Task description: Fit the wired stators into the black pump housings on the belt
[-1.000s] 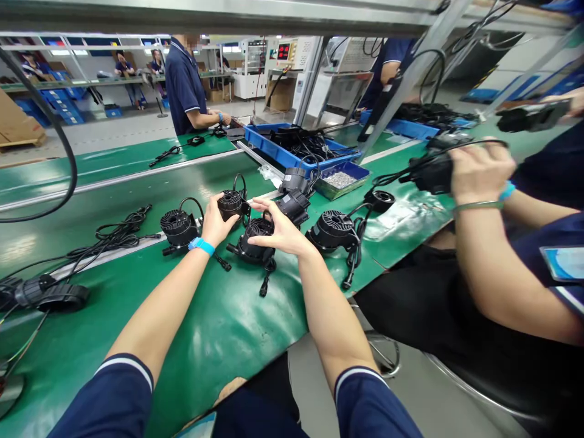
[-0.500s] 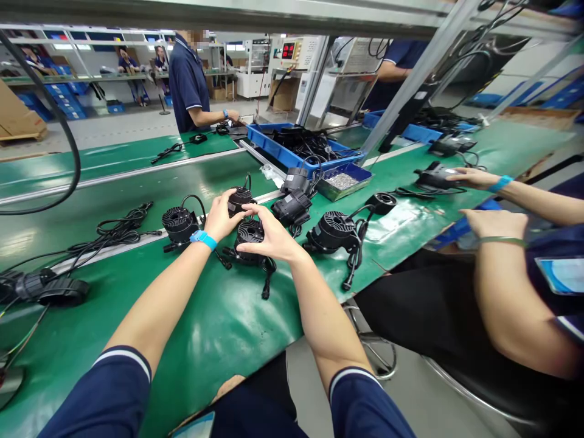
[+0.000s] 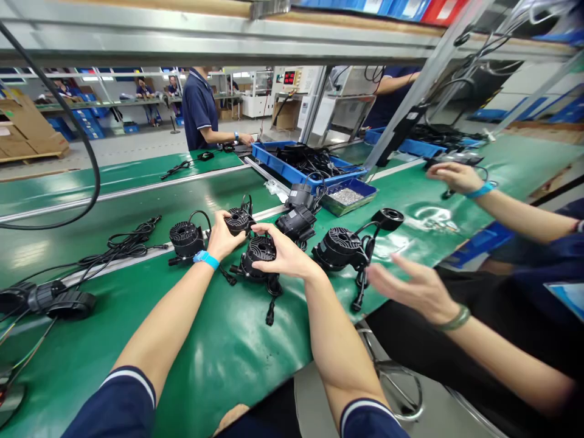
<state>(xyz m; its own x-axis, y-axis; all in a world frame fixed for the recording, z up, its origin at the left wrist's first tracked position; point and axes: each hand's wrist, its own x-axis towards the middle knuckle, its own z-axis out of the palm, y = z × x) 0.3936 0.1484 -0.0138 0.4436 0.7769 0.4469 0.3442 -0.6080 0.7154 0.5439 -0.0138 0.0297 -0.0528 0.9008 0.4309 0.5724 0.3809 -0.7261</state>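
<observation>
My left hand (image 3: pixel 222 238) is wrapped around the side of a round black pump (image 3: pixel 238 221) with a ribbed top, standing on the green bench. Just in front, my right hand (image 3: pixel 287 250) has its thumb and fingers around a second black pump (image 3: pixel 259 250); its short cable and plug hang toward me. Left of my left wrist, a third black pump (image 3: pixel 184 238) stands upright. To the right of my right hand sits another black pump (image 3: pixel 338 246) with a cable and a ring-shaped part (image 3: pixel 387 218). My palms hide parts of the two held pumps.
A co-worker's blurred hand (image 3: pixel 417 286) reaches in from the right, near the right-hand pump. Behind are a blue bin (image 3: pixel 269 159) of black cables and a small tray (image 3: pixel 349 196) of metal bits. Coiled cables (image 3: pixel 128 237) lie left. A metal shelf beam (image 3: pixel 182 42) crosses overhead.
My view has tilted up. My right hand has closed in around the front pump. The co-worker's near hand has stretched left; their far hand has lifted off a black unit.
</observation>
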